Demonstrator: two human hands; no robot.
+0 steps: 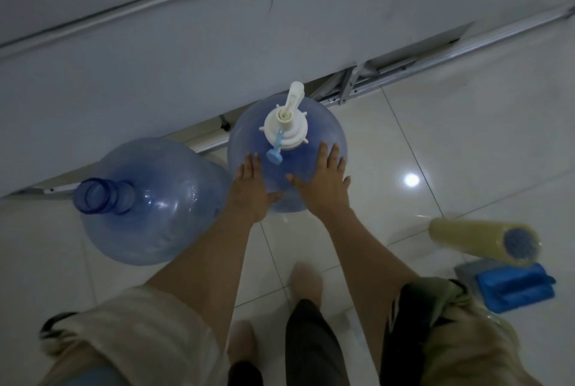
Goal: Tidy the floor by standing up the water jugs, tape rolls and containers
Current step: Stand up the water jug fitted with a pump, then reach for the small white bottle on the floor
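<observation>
A blue water jug with a white pump cap [249,127] stands upright on the tiled floor by the wall. My left hand [251,189] lies flat on its near left shoulder and my right hand [323,181] lies flat on its near right shoulder, fingers spread. A second blue water jug [155,198], uncapped, stands upright just to the left, touching the first. A yellowish tape roll [479,237] with a blue core lies on its side at the right. Next to it lies a blue container [513,287], on its side.
A white wall panel [186,52] with a metal rail [404,63] runs diagonally behind the jugs. My legs and feet [306,279] are at the bottom centre. Glossy white tiles [466,136] stretch to the right.
</observation>
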